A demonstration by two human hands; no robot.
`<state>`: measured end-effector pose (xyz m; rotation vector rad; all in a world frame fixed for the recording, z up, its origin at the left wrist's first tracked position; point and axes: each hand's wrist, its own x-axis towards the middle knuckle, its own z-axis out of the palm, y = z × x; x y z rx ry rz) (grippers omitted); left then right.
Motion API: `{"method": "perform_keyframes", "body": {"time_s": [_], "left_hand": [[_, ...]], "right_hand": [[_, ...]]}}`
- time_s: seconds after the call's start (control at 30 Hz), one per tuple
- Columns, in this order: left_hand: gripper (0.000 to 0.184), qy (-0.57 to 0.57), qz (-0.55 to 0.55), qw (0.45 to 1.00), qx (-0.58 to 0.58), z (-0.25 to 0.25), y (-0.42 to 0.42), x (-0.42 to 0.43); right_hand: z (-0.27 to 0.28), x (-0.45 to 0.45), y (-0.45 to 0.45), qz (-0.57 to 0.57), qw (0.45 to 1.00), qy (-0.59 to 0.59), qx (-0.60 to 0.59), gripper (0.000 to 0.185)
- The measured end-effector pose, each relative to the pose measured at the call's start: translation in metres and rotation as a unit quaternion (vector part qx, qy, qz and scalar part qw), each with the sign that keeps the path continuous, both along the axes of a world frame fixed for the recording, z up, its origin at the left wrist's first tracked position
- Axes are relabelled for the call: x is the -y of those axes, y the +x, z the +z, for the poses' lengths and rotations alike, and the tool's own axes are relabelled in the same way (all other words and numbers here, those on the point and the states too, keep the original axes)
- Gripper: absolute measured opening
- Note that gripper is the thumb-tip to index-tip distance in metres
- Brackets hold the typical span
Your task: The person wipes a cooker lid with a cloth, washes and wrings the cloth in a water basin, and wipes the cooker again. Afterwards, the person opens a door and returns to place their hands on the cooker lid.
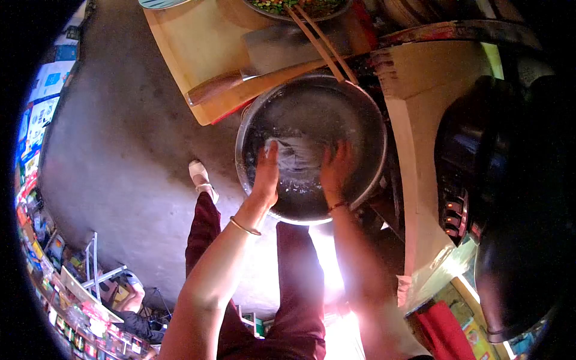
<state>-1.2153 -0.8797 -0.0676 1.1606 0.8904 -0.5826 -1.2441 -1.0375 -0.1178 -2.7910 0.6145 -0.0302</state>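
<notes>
Both hands are inside a wide round metal basin (241, 141) with water and small white bits in it. My left hand (267, 174) is at the basin's left side, its fingers extended at the water. On the right side, my right hand (337, 171) has its fingers spread and somewhat blurred. Between the hands is a whitish patch (297, 157) of churned water; whether anything lies under it cannot be made out. Neither hand visibly holds anything.
Beyond the basin, a cleaver (219, 87) lies on a wooden board (192, 36). Chopsticks (318, 42) lean from a bowl of chopped food (300, 7). A dark appliance (468, 156) stands at right. Packed shelves line the left; a person (135, 297) is at lower left.
</notes>
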Motion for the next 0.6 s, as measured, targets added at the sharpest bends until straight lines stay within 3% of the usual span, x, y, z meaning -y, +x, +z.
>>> {"method": "perform_keyframes", "body": {"time_s": [0.03, 0.07, 0.1, 0.13, 0.17, 0.23, 0.27, 0.3, 0.33, 0.4, 0.47, 0.5, 0.53, 0.57, 0.6], "left_hand": [[0.061, 0.097, -0.054, 0.994, 0.006, -0.013, -0.003, 0.003], [0.061, 0.1, -0.053, 0.994, 0.009, -0.025, -0.008, 0.003], [0.061, 0.239, -0.157, 0.949, 0.133, -0.024, -0.008, 0.002], [0.062, 0.364, -0.258, 0.86, 0.248, -0.021, -0.012, 0.0], [0.062, 0.365, -0.259, 0.859, 0.247, -0.019, -0.015, -0.005], [0.065, 0.393, -0.442, 0.753, 0.287, 0.031, 0.006, -0.015], [0.069, 0.427, -0.491, 0.69, 0.318, 0.033, 0.008, -0.016], [0.069, 0.425, -0.491, 0.691, 0.318, 0.024, 0.006, -0.013], [0.066, 0.428, -0.522, 0.62, 0.4, 0.01, 0.004, -0.007], [0.051, 0.421, -0.578, 0.467, 0.521, -0.011, 0.006, 0.006], [0.044, 0.427, -0.578, 0.453, 0.529, -0.044, 0.005, 0.012], [0.039, 0.431, -0.581, 0.44, 0.532, -0.047, 0.008, 0.011], [0.04, 0.393, -0.657, 0.438, 0.471, -0.05, 0.009, 0.006], [0.04, 0.392, -0.657, 0.439, 0.47, -0.05, 0.006, 0.008], [0.039, 0.375, -0.734, 0.404, 0.397, -0.049, 0.005, 0.009]], "right_hand": [[-0.007, -0.009, -0.011, 0.0, 1.0, 0.001, 0.001, 0.036], [-0.014, -0.021, -0.025, 0.088, 0.994, -0.027, -0.064, 0.04], [-0.02, -0.029, -0.033, 0.174, 0.975, -0.055, -0.129, 0.044], [-0.024, -0.022, -0.036, 0.216, 0.969, -0.027, -0.115, 0.05], [-0.029, -0.016, -0.04, 0.257, 0.961, 0.003, -0.103, 0.056], [-0.014, -0.009, -0.033, 0.121, 0.954, 0.218, -0.166, 0.046], [-0.007, -0.011, -0.029, 0.121, 0.954, 0.217, -0.167, 0.046], [0.001, -0.014, -0.027, 0.097, 0.973, 0.139, -0.154, 0.045], [0.003, -0.013, -0.028, 0.072, 0.986, 0.059, -0.14, 0.045], [-0.002, -0.001, -0.034, 0.135, 0.977, 0.109, -0.125, 0.044], [-0.008, 0.023, -0.035, 0.2, 0.961, 0.157, -0.105, 0.044], [-0.003, 0.037, -0.031, 0.11, 0.954, 0.219, -0.173, 0.041], [0.001, 0.044, -0.031, 0.019, 0.93, 0.278, -0.24, 0.039], [0.004, 0.045, -0.034, 0.018, 0.93, 0.277, -0.242, 0.039], [0.026, 0.033, -0.024, 0.05, 0.959, 0.125, -0.249, 0.034]]}}
